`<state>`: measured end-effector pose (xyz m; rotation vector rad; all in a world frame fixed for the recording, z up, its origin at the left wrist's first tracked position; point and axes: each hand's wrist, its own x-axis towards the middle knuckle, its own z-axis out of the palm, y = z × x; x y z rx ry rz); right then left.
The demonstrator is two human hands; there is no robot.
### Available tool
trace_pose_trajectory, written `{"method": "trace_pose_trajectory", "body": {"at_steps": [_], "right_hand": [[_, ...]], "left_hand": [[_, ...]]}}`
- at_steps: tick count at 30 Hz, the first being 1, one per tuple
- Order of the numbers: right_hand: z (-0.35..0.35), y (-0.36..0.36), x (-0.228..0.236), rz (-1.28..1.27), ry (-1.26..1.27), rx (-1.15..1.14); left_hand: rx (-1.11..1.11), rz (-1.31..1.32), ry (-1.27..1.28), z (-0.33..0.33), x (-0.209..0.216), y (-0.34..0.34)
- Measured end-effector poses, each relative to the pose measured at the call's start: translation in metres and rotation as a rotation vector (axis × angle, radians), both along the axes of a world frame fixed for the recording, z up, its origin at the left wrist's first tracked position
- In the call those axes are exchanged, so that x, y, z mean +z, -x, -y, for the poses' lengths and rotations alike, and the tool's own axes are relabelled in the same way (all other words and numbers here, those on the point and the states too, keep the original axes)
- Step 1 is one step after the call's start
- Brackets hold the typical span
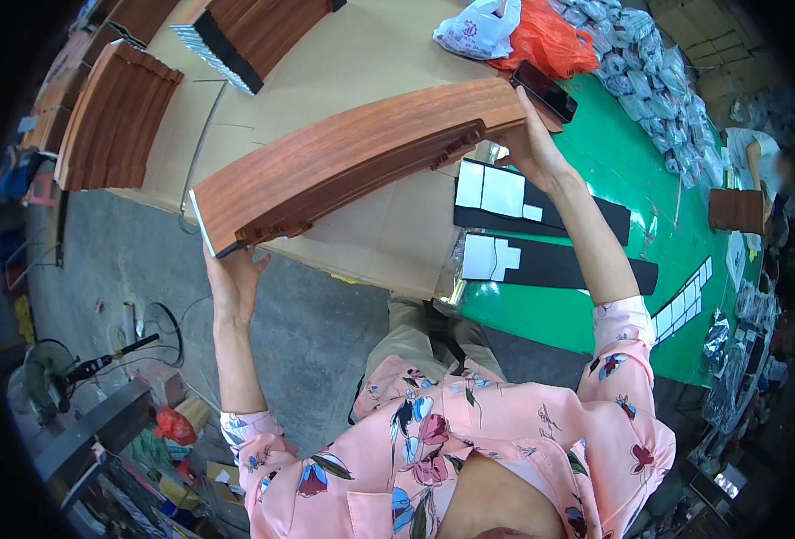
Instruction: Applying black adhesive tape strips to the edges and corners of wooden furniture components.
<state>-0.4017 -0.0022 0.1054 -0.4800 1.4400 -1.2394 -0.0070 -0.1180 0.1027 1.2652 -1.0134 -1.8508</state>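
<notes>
A long reddish-brown wood-grain panel is held up in front of me, slanting from lower left to upper right. Its front side shows a darker, recessed strip with moulded shapes. My left hand grips the lower left end from beneath, with the fingers partly hidden behind it. At the other end, my right hand is closed round the edge, and some of its fingers are out of sight. Below the right forearm lie black strips with white rectangular patches on a green tabletop.
Stacked wood-grain panels stand on the cardboard-covered table at the left, more behind. A dark phone, an orange bag and a white bag lie far right. Beyond are many plastic-wrapped packets and another person.
</notes>
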Motion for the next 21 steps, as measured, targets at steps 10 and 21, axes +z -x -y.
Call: {"method": "trace_pose_trajectory", "body": {"at_steps": [10,21], "right_hand": [[-0.004,-0.004,-0.003,-0.040,0.068,0.027],[-0.016,0.007,-0.004,-0.055,0.153,0.031]], "left_hand": [[0.071,0.019,0.110,-0.008,-0.020,0.003],[0.115,0.031,0.167,-0.028,-0.011,0.015]]}}
